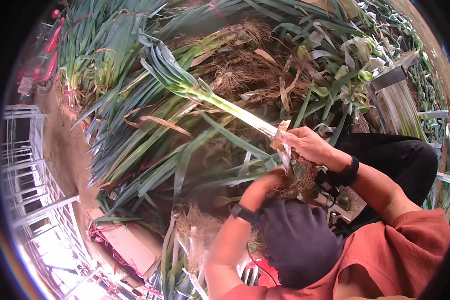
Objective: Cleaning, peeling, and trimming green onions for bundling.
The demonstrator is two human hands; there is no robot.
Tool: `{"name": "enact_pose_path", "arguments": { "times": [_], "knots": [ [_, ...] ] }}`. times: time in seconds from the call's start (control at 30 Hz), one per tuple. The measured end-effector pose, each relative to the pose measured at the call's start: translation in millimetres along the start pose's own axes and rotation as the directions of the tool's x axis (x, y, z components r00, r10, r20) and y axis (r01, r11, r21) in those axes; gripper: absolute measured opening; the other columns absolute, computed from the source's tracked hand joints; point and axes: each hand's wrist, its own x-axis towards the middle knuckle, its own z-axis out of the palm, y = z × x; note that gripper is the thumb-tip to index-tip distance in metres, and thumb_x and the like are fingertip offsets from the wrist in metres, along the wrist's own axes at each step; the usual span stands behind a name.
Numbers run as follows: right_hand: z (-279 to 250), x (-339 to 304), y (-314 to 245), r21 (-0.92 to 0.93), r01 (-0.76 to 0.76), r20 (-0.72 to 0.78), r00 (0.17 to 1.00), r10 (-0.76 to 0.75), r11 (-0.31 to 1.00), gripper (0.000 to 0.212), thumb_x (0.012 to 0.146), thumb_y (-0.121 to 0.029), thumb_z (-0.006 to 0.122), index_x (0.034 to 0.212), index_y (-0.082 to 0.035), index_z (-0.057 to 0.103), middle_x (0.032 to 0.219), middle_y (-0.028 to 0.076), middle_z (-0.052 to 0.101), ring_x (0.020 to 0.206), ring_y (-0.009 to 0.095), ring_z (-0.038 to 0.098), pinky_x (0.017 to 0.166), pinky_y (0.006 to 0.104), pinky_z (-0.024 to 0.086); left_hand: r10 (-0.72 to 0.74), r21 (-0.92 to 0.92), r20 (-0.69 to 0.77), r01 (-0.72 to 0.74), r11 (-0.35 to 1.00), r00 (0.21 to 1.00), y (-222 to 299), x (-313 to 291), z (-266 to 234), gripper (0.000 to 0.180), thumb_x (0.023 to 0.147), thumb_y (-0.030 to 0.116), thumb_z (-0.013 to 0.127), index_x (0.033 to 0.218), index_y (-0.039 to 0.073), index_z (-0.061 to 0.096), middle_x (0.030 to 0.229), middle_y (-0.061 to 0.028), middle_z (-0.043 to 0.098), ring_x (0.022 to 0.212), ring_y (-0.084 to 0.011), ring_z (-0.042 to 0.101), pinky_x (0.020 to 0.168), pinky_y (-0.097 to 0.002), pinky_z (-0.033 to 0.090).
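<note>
A long leek [240,114] slants from the upper left down to my hands, its green leaves spread at the far end and its white shank toward me. My right hand [307,145] is closed on its lower end, thumb and fingers beside a torn, brownish outer skin [279,136]. Just below, my left hand [272,181] is curled against the lower end of that peeling strip. Its fingertips are hidden, so what they grip does not show clearly. Stringy roots [305,181] hang beside both hands.
Leeks with leaves [135,145] lie heaped ahead and left, with a root tangle [240,70] behind. Tied bundles [100,45] stand far left. A metal-framed crate [397,95] of leeks is at right. Cardboard [130,245] and a white metal rack [40,185] are at left. My dark-clad knee [395,160] is at right.
</note>
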Motion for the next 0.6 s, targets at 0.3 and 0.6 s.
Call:
{"name": "enact_pose_path", "arguments": {
  "times": [0.3, 0.6],
  "knots": [
    [30.9, -18.8, 8.8, -0.331, 0.172, -0.033, 0.981, -0.194, 0.928, 0.036, 0.090, -0.032, 0.048, 0.086, 0.001, 0.061, 0.062, 0.008, 0.053, 0.060, 0.015, 0.050, 0.057, 0.0342, 0.043, -0.111, -0.681, -0.668, -0.545, 0.489, 0.736, 27.7, 20.4, -114.7, 0.032, 0.087, 0.022, 0.059, 0.106, -0.002, 0.052, 0.091, -0.0091, 0.061, 0.082, -0.0200, 0.061, 0.070, -0.0311, 0.052],
    [23.7, -21.0, 4.6, -0.485, 0.193, -0.061, 0.966, -0.253, 0.853, 0.040, 0.088, -0.037, 0.052, 0.079, 0.002, 0.056, 0.066, 0.018, 0.056, 0.060, 0.028, 0.055, 0.058, 0.0386, 0.043, -0.289, -0.724, -0.620, -0.392, 0.568, 0.729, 30.2, 25.3, -118.4, 0.029, 0.073, 0.022, 0.075, 0.086, 0.002, 0.058, 0.068, -0.0027, 0.058, 0.057, -0.0120, 0.056, 0.045, -0.0213, 0.043]
  ]
}}
